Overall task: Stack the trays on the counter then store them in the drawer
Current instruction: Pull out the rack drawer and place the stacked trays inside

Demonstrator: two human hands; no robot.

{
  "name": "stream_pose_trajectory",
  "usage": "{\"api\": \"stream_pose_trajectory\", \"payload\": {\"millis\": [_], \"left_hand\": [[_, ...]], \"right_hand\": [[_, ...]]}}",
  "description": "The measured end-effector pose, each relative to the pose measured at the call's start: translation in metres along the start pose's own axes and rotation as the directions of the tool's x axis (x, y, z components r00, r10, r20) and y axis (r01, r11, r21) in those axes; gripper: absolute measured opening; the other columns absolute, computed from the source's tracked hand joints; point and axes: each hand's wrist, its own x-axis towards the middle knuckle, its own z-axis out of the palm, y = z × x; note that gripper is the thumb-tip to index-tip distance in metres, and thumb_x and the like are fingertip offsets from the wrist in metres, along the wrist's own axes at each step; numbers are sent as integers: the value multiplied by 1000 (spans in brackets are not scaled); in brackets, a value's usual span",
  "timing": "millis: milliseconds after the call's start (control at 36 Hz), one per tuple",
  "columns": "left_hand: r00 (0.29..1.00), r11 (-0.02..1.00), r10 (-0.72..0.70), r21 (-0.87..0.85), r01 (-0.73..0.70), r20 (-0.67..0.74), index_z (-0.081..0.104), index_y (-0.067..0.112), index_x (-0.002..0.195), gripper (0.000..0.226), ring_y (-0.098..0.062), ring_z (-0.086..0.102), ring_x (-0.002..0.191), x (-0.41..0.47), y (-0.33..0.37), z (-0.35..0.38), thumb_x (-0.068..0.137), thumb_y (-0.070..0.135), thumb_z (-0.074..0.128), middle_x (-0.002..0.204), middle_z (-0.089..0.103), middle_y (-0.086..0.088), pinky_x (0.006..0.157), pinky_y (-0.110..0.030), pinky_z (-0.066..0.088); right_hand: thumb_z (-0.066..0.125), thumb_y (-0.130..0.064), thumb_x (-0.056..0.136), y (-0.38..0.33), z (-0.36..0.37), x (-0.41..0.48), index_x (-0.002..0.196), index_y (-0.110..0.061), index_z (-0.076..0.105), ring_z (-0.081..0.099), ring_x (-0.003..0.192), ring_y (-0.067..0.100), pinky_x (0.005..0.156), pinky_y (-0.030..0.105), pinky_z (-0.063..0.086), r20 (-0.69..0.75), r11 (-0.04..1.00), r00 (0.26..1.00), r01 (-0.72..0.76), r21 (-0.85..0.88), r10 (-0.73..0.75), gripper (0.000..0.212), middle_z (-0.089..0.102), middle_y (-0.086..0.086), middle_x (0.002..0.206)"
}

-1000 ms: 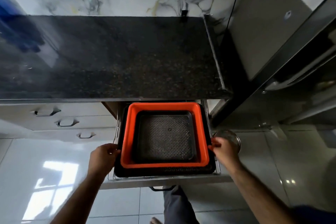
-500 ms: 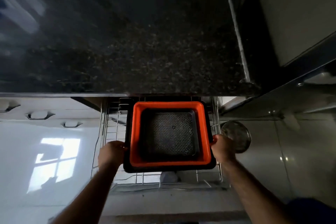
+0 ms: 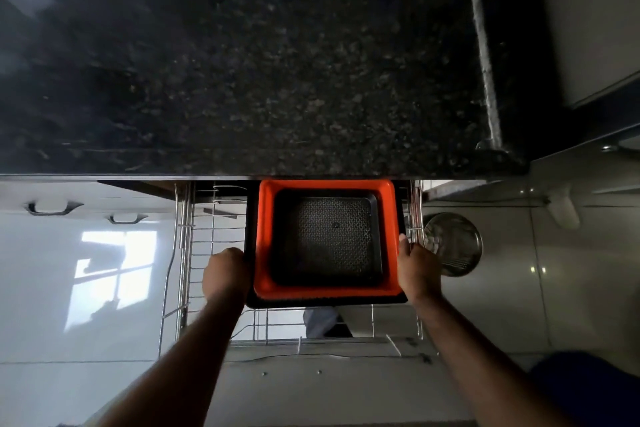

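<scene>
At frame centre, a stack of 3 nested square trays (image 3: 327, 243), a glossy orange one between 2 black ones with a perforated floor innermost, sits over the wire drawer (image 3: 194, 253) beneath the speckled stone counter (image 3: 242, 62), left hand (image 3: 227, 274) and right hand (image 3: 417, 267) gripping its sides.

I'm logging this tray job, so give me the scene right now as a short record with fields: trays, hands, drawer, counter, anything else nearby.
trays: orange tray nested in a larger black tray, a smaller dark patterned tray on top
left hand: gripping the stack's left edge
right hand: gripping the stack's right edge
drawer: wire-basket drawer pulled open, stack held over it
counter: dark speckled stone
nearby: round steel dish to the right
</scene>
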Motion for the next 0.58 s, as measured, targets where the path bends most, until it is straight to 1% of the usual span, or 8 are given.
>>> {"api": "stream_pose_trajectory", "payload": {"millis": [83,194,250,306,389,444,500,583], "left_hand": [[999,999,35,4,-35,35,70,6,88,20,-38,69,86,2,0,10,88,17,53,88,73,-19,64,-33,47],[993,998,70,-14,-69,98,71,6,91,22,-39,68,90,0,-1,18,89,19,53,93,73,-21,64,-31,42],[989,996,76,-55,-69,126,72,8,93,23,-38,67,92,-3,-2,20,90,18,52,95,74,-21,65,-29,40],[986,993,81,-97,-67,148,70,7,93,21,-39,66,95,-6,-4,19,90,17,51,98,73,-22,68,-29,41],[986,993,85,-97,-72,141,64,5,90,13,-39,66,100,-16,-7,12,88,10,53,102,71,-22,71,-32,45],[990,992,88,-102,-77,108,64,-1,109,26,-39,65,106,-26,-10,3,88,8,53,110,71,-21,77,-34,47],[989,989,120,-102,-111,84,60,-4,118,33,-40,62,112,-38,-14,-6,89,8,49,117,69,-23,82,-36,46],[992,982,126,-148,-121,28,55,0,133,43,-40,57,122,-65,-26,-23,97,25,50,131,64,-23,95,-37,45]], "right_hand": [[32,-57,101,1,7,-3,74,-8,61,58,69,26,65,31,42,58,993,997,-54,105,48,63,63,15,73],[33,-66,96,4,14,0,76,-11,55,57,73,26,67,33,43,122,977,989,-108,184,87,63,58,9,74],[37,-67,95,7,16,0,81,-10,59,60,76,26,70,34,46,156,973,984,-113,200,82,63,63,8,78],[41,-60,97,9,17,-2,108,-12,65,65,89,28,80,36,51,185,973,981,-96,208,57,55,71,12,99],[46,-50,100,10,11,-11,139,-9,51,61,119,36,95,38,47,210,977,977,-75,199,33,57,63,17,133],[46,-51,100,11,3,-22,147,-10,42,53,133,35,107,41,44,222,975,975,-63,211,15,63,54,16,147],[49,-52,98,11,-6,-38,149,-11,40,49,137,33,112,41,41,217,966,976,-49,252,-7,65,50,15,151],[52,-51,97,17,-22,-70,149,-12,41,48,139,30,115,40,40,191,951,981,-24,308,-37,66,49,14,152]]}}
